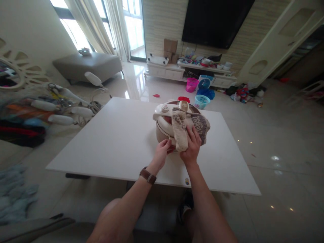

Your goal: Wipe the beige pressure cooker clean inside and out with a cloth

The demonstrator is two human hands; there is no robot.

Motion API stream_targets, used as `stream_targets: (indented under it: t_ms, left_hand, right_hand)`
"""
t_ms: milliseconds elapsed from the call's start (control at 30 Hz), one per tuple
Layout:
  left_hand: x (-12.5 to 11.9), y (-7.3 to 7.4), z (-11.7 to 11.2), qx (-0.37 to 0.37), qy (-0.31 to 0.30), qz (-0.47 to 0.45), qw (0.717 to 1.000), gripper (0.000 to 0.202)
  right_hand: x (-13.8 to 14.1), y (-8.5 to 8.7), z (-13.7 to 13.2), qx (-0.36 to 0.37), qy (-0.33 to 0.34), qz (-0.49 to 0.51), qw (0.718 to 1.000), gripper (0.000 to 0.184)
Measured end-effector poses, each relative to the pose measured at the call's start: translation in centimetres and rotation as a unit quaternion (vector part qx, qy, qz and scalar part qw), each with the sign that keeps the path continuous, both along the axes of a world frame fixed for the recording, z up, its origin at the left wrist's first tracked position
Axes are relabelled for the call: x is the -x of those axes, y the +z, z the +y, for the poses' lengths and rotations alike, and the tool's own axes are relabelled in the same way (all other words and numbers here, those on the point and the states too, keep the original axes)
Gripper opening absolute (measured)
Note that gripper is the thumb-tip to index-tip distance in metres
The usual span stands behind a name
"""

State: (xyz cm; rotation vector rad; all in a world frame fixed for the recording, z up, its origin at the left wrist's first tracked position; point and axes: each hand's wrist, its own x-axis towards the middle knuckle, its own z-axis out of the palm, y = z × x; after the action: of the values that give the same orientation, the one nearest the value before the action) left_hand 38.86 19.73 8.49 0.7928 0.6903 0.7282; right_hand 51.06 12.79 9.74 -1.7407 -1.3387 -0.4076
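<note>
A cream and brown electric pressure cooker [162, 130] stands on the white table [121, 135], its lid on. Over its front and right side lies a beige and grey patterned cloth [180, 130]. My right hand [191, 145] grips this cloth, fingers bent over it and pressing it against the cooker. Low at the cooker's front, my left hand [163, 150] is closed in a pinch by a small protruding part. Whatever lies between its fingertips is too small to make out. A brown watch [148, 175] is on my left wrist.
A small sticker [187, 181] is near the table's front edge. A lamp with white shades [63, 119] stands at the left. Beyond the table are a turquoise basket [202, 100], a pink basket [191, 85] and a low cabinet [162, 72] under a television [215, 22].
</note>
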Motion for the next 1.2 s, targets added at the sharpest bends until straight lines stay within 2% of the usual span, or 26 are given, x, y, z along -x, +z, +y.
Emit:
stream_targets:
  t_ms: [133, 200, 233, 300, 367, 467, 533, 733, 833, 900, 1000, 1067, 1133, 1200]
  left_hand:
    - [0.1, 0.3, -0.2, 0.014, 0.005, -0.002, 1.000, 0.048]
    - [0.1, 0.3, -0.2, 0.019, 0.013, -0.012, 1.000, 0.048]
    - [0.1, 0.2, -0.3, 0.021, 0.015, -0.016, 1.000, 0.047]
    - [-0.1, -0.2, -0.2, 0.024, 0.014, -0.019, 0.999, 0.047]
    - [-0.2, -0.8, -0.1, 0.023, 0.010, -0.023, 0.999, 0.045]
    - [-0.4, -1.3, 0.1, 0.017, 0.017, -0.038, 0.999, 0.042]
    - [-0.2, -1.2, 0.1, 0.014, 0.013, -0.032, 0.999, 0.042]
    - [0.7, 0.0, 0.4, 0.008, -0.023, 0.003, 1.000, 0.048]
    - [0.8, 0.0, 1.0, 0.009, -0.037, 0.009, 0.999, 0.046]
    - [0.8, -0.2, 1.6, 0.028, 0.006, 0.014, 0.999, 0.042]
    - [0.9, -0.5, 2.9, 0.082, 0.146, 0.021, 0.986, 0.027]
    - [1.2, -0.6, 3.6, 0.097, 0.210, 0.024, 0.973, 0.014]
    - [1.7, -0.5, 3.9, 0.095, 0.228, 0.029, 0.969, 0.006]
    - [2.0, -0.2, 3.9, 0.090, 0.219, 0.039, 0.971, 0.009]
  right_hand:
    - [-1.6, -1.0, 0.1, -0.127, -0.077, 0.129, 0.981, 0.060]
    - [-1.3, -1.6, 0.2, -0.156, -0.116, 0.174, 0.965, 0.063]
    - [-1.0, -1.8, 0.3, -0.160, -0.122, 0.167, 0.965, 0.065]
    - [0.0, -1.8, 0.3, -0.145, -0.095, 0.094, 0.980, 0.063]
    - [1.0, -1.5, 0.3, -0.094, -0.047, -0.001, 0.994, 0.055]
    - [1.8, -0.8, 0.0, -0.007, -0.009, -0.080, 0.997, 0.048]
    - [1.6, -0.5, -0.2, 0.008, -0.004, -0.084, 0.996, 0.048]
    - [-0.5, -1.1, -1.1, -0.076, -0.017, -0.009, 0.997, 0.056]
    - [-0.2, -1.5, -1.7, -0.071, -0.001, -0.015, 0.997, 0.052]
    - [0.9, -1.5, -2.1, -0.047, 0.016, -0.033, 0.998, 0.047]
    - [3.0, -1.3, -2.3, 0.021, 0.041, -0.081, 0.996, 0.049]
    - [3.7, -1.2, -2.3, 0.062, 0.054, -0.110, 0.991, 0.054]
    - [3.7, -1.1, -2.5, 0.074, 0.056, -0.120, 0.988, 0.055]
    - [2.8, -1.3, -2.9, 0.062, 0.052, -0.117, 0.990, 0.054]
